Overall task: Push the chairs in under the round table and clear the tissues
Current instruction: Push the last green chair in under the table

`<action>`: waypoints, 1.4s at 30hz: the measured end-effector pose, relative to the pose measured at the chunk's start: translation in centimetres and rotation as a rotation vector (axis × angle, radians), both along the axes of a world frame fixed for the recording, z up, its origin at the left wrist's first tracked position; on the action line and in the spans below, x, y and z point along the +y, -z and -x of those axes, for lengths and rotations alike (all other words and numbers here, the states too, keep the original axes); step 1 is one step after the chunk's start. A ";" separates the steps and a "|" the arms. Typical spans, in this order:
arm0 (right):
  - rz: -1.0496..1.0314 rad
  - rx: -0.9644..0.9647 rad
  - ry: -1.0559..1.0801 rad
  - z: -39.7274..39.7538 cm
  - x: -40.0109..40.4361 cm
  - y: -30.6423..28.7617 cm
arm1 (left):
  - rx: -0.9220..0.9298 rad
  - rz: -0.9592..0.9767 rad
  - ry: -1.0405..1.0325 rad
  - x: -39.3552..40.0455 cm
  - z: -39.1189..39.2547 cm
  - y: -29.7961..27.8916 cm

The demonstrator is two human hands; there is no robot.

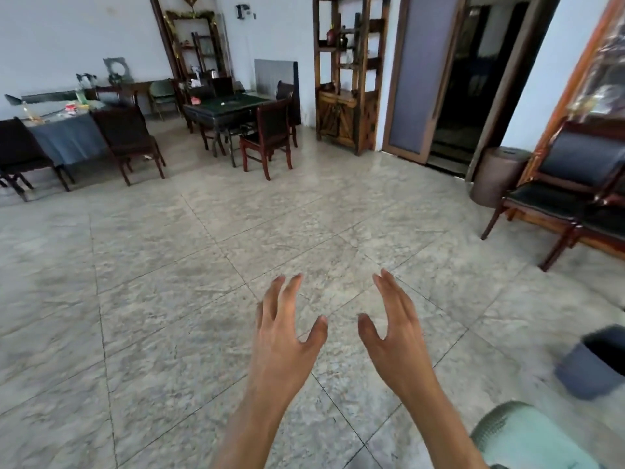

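Both hands raised in front of the body over bare floor (pixel 169 265), palms turned toward each other. Left hand (pixel 287 336): fingers spread and slightly curled, holding nothing. Right hand (pixel 395 333): the same, wide and empty. Neither touches anything; a gap of open floor shows between the thumbs.

Key relation: the round table (pixel 67 133), draped in a blue-grey cloth, lies far off to the upper left, well apart from both hands, across a wide stretch of tiles. The left hand is the nearer, though only slightly; in my judgement no reach is possible from here, and walking and turning left must come first.

Chairs at that table: one dark chair (pixel 130 137) stands on the near right side, back toward the camera, seat seemingly pulled out from the cloth edge. A second chair (pixel 23 154) stands at the far left, partly cut off by the frame edge.

Tissues: small white and red items (pixel 72 108) sit on the tabletop, too small and blurred to say which are tissues.

A dark grey bin (pixel 595 363) stands on the floor just right of the right forearm, motion-blurred and clipped by the frame edge; a likely place for the tissues, judging by position only.

The far side of the round table is hidden.
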State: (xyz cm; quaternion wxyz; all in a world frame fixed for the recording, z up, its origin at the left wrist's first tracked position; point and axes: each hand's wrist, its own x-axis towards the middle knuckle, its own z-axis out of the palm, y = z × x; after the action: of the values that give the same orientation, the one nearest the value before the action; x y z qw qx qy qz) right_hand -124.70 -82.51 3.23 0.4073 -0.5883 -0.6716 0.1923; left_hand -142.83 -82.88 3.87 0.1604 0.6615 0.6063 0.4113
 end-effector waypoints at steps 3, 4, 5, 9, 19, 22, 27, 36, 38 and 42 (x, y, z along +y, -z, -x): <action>0.001 0.010 0.076 -2.1 4.1 0.5 | 0.012 -0.013 0.092 5.3 -2.3 0.4; -0.004 0.013 0.104 -3.1 5.5 0.7 | 0.020 -0.017 0.121 7.1 -3.2 0.5; -0.012 0.016 0.129 -4.1 7.0 0.9 | 0.027 -0.025 0.150 9.1 -4.2 0.6; -0.010 0.044 0.251 -8.8 12.7 0.9 | 0.046 -0.025 0.259 16.7 -9.1 0.7; -0.045 0.010 0.677 -22.9 16.6 -0.9 | 0.039 -0.048 0.664 28.0 -26.4 -0.9; -0.043 0.008 0.847 -26.4 14.8 -1.1 | 0.031 -0.050 0.825 28.7 -32.1 -0.7; -0.067 -0.043 1.169 -30.8 10.3 -1.0 | -0.001 -0.066 1.154 27.4 -41.4 -0.5; -0.093 -0.033 1.804 -32.0 2.8 -1.7 | -0.031 -0.091 1.736 21.7 -53.4 -0.9; -0.094 -0.044 1.924 -31.0 1.6 -1.9 | -0.042 -0.097 1.833 20.2 -54.4 -1.0; -0.066 -0.044 2.139 -28.0 -0.2 -1.9 | -0.068 -0.096 2.059 17.0 -55.1 -0.9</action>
State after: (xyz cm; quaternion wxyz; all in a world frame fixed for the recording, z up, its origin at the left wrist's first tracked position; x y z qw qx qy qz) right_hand -96.69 -82.67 5.10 0.3680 -0.8635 0.1809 -0.2935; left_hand -87.73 -65.93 4.78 0.4253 0.8540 -0.2760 0.1170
